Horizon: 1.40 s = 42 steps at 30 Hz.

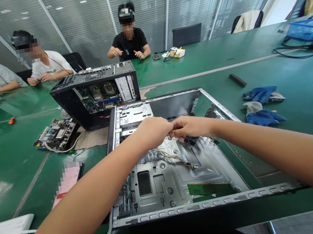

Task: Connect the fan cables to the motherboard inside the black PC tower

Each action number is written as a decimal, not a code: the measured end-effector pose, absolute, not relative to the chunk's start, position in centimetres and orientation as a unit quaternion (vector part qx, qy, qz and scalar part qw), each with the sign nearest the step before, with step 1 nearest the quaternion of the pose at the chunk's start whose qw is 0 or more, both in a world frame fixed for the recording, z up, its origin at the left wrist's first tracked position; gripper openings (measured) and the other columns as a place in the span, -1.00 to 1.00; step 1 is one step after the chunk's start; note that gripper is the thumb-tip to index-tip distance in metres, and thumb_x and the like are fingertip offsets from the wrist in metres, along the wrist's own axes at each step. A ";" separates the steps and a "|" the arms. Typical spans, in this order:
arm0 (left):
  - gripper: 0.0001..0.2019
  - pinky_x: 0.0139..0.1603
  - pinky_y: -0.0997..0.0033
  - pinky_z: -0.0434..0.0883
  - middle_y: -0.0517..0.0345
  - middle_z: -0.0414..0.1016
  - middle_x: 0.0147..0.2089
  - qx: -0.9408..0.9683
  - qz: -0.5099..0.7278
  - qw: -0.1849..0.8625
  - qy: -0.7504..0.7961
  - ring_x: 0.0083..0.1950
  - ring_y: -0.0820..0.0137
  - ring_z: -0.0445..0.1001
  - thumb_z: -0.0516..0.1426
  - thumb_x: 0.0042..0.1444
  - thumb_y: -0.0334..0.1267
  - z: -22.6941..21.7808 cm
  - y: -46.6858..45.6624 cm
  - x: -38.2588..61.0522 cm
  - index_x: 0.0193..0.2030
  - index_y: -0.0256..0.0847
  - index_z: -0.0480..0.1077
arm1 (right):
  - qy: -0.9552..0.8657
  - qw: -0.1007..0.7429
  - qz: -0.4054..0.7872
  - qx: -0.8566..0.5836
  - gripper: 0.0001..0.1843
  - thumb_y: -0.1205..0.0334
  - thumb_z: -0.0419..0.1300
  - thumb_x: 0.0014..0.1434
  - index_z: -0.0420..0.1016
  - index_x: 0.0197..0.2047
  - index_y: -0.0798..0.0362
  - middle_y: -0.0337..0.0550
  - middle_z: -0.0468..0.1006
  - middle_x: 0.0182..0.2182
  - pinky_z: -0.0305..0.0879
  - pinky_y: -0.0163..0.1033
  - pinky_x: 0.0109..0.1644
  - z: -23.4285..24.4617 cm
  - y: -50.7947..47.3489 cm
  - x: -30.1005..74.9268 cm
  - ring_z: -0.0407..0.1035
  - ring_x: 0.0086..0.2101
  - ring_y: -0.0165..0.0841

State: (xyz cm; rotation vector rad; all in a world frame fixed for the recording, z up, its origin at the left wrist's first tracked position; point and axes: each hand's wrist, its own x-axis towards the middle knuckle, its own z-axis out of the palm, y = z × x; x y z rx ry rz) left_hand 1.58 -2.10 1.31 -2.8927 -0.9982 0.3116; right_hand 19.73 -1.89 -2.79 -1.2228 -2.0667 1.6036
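Observation:
An open computer case (179, 177) lies on its side on the table, its metal interior facing up. My left hand (157, 129) and my right hand (190, 126) meet over its middle, fingertips touching. Both are closed in a pinch, and whatever is between the fingers is too hidden to name. Below them a twisted bundle of wires (175, 156) lies in the case; I cannot tell whether it reaches my fingers. A dark part (191, 140) shows just under my right hand. Toward the near side of the case is a green strip-shaped board (210, 188).
A second computer case (95, 99) stands upright behind, beside a loose motherboard (58, 134). Blue gloves (263, 104) and a dark bar (237, 80) lie to the right. A pink phone (69, 180) and a white adapter (9, 233) are left. Several people sit across the table.

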 end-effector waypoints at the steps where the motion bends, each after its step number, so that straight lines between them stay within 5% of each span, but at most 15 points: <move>1: -0.72 -0.30 0.37 0.28 0.01 0.55 -0.24 -0.938 0.109 0.033 -0.326 -0.25 0.32 0.50 0.09 0.04 -0.53 1.4 -2.1 1.6 -0.16 -0.22 0.51 | -0.708 0.126 0.551 -0.424 -0.90 0.24 0.19 0.05 0.44 -0.35 0.08 -0.24 0.37 -0.44 0.22 -0.24 -0.31 -2.7 -1.9 19.7 0.26 -0.47 -0.44; 18: -0.80 -0.33 0.38 0.25 0.03 0.54 -0.21 -0.941 0.052 0.009 -0.334 -0.27 0.36 0.45 0.07 0.18 -0.35 0.9 -1.9 1.2 -0.11 -0.18 0.49 | -0.728 0.123 0.534 -0.412 -0.84 0.16 0.17 0.12 0.43 -0.29 0.08 -0.27 0.31 -0.49 0.16 -0.25 -0.35 -2.9 -1.8 19.8 0.16 -0.47 -0.44; 42: -0.72 -0.27 0.33 0.29 -0.01 0.55 -0.25 -0.935 0.108 0.040 -0.336 -0.27 0.30 0.49 0.10 0.04 -0.49 1.1 -2.1 1.4 -0.13 -0.20 0.51 | -0.718 0.127 0.538 -0.423 -0.86 0.19 0.19 0.06 0.39 -0.38 0.09 -0.27 0.33 -0.47 0.16 -0.26 -0.35 -2.8 -1.9 19.7 0.21 -0.46 -0.45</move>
